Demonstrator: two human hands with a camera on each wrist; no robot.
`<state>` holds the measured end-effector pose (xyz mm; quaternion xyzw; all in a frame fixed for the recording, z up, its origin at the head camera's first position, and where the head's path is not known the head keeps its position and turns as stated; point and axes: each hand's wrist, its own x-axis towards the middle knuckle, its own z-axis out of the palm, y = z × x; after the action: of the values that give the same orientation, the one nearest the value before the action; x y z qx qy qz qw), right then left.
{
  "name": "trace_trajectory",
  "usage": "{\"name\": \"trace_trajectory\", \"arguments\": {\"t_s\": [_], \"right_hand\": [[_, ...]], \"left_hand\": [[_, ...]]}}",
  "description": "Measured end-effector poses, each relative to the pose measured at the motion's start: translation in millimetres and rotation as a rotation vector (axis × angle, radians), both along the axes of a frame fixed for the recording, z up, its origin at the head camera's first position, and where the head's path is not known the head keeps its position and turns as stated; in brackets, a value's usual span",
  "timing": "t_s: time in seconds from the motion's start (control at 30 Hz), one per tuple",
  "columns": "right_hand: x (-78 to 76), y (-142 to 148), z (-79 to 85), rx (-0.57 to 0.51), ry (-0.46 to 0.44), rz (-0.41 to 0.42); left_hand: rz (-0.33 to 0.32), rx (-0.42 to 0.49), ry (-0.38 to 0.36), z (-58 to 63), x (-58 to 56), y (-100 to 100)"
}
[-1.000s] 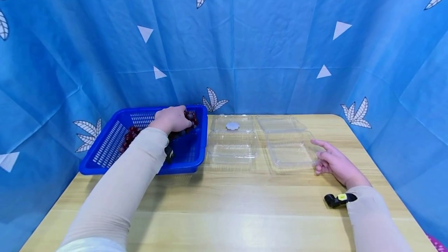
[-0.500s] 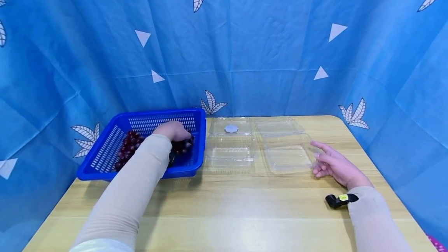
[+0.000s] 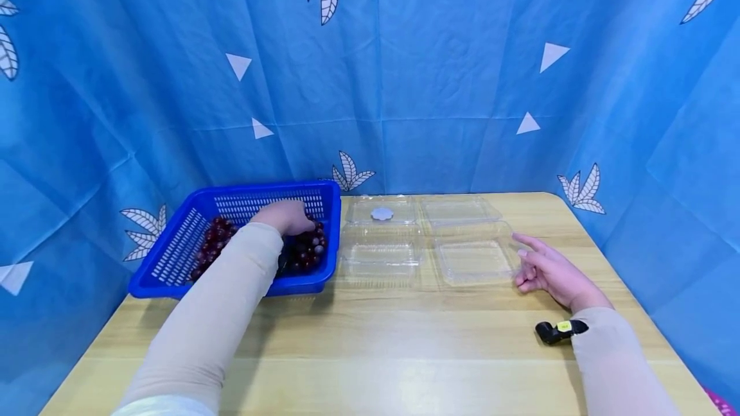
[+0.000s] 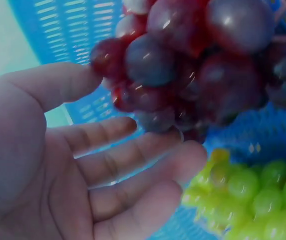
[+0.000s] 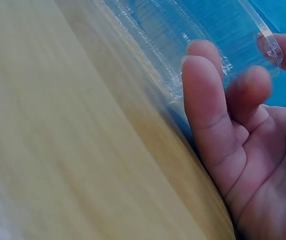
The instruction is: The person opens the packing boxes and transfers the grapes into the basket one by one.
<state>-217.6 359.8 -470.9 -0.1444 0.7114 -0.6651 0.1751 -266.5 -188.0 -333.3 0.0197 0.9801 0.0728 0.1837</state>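
In the head view my left hand [image 3: 287, 217] reaches into a blue plastic basket [image 3: 332, 236]. The left wrist view has that hand [image 4: 77, 155] with its fingers extended and spread. Its thumb and fingertips are right at a bunch of dark red grapes [image 4: 183, 60], also visible beside the hand in the basket [image 3: 311, 250]. Green grapes [image 4: 253, 200] lie below the bunch. My right hand [image 3: 552, 275] is beside a clear plastic clamshell box [image 3: 474, 262], index finger stretched to its corner, other fingers loosely bent. In the right wrist view a fingertip [image 5: 265, 45] meets the box's rim.
Another clear clamshell box [image 3: 384, 252] stands with its lid open between the basket and the right-hand box; a pale round label [image 3: 382, 213] is on its lid. More red grapes [image 3: 215, 239] fill the basket's left side. A blue curtain [image 3: 439, 82] hangs behind the wooden table [image 3: 370, 339].
My left hand has lowered the bunch of red grapes inside the basket, and more of the bunch shows beside the fingers. My right hand has stayed at the box.
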Motion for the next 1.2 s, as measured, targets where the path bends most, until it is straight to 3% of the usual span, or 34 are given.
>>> {"name": "trace_trajectory", "arguments": {"t_s": [0.2, 0.37, 0.63, 0.83, 0.9, 0.97, 1.03, 1.1, 1.2], "right_hand": [[1.5, -7.1, 0.9, 0.025, -0.014, -0.043], [-0.8, -10.9, 4.5, 0.046, -0.013, -0.055], [-1.2, -10.5, 7.6, 0.097, 0.001, -0.079], [7.1, -10.5, -0.4, 0.101, -0.016, -0.087], [6.7, -12.3, -1.6, 0.095, -0.010, -0.084], [4.8, -14.3, -1.0, 0.089, 0.000, -0.083], [2.8, -15.3, 0.7, 0.086, 0.013, -0.084], [1.2, -14.7, 2.2, 0.090, 0.020, -0.086], [0.7, -12.8, 3.0, 0.100, 0.004, -0.089]], "left_hand": [[-0.019, -0.016, 0.104, 19.0, 16.7, 2.0], [-0.098, -0.059, 0.239, 29.7, 28.4, 13.2], [-0.246, -0.056, 0.470, 27.8, 62.9, 26.6], [-0.336, -0.044, 0.523, 46.1, 92.6, 21.5], [-0.378, -0.020, 0.472, 51.6, 107.5, 18.2], [-0.402, -0.004, 0.350, 51.3, 124.0, 15.6], [-0.415, 0.000, 0.218, 43.1, 136.6, 14.1], [-0.407, -0.009, 0.095, 32.3, 143.7, 15.8], [-0.400, -0.018, 0.006, 17.4, 144.2, 20.8]]}}
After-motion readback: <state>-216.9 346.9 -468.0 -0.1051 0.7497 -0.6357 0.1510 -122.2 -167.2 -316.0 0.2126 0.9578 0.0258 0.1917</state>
